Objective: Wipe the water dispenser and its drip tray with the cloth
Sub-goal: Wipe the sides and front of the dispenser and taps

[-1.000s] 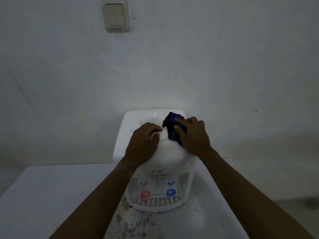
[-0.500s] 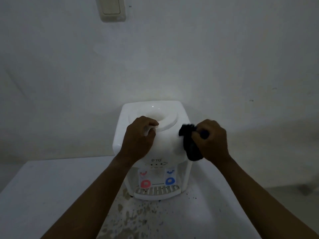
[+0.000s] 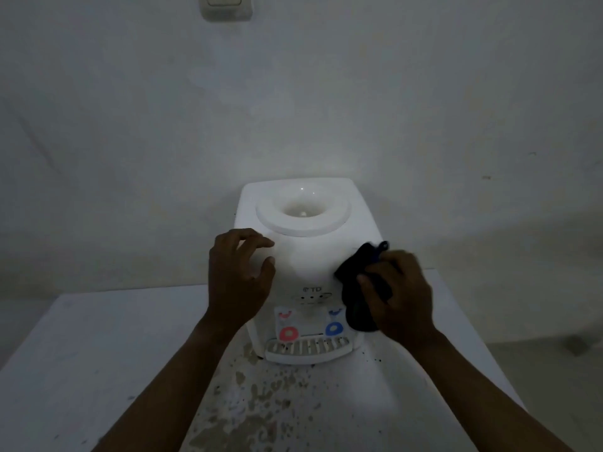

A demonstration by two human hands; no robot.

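A white tabletop water dispenser (image 3: 303, 262) stands on a white table against the wall, with a round bottle socket (image 3: 303, 212) on top and a red tap (image 3: 287, 333) and blue tap (image 3: 333, 328) above its slatted drip tray (image 3: 308, 350). My right hand (image 3: 399, 298) holds a dark blue cloth (image 3: 357, 288) pressed to the dispenser's front right side. My left hand (image 3: 239, 278) hovers at the front left corner, fingers spread, holding nothing.
The white table (image 3: 98, 353) has flaked, speckled paint (image 3: 261, 402) in front of the tray. A wall switch (image 3: 226, 6) sits high on the plain wall. The table's right edge (image 3: 473, 337) lies close beside the dispenser.
My right hand carried the cloth from the dispenser's top down to its front right side. My left hand let go of the socket rim and opened beside the left corner.
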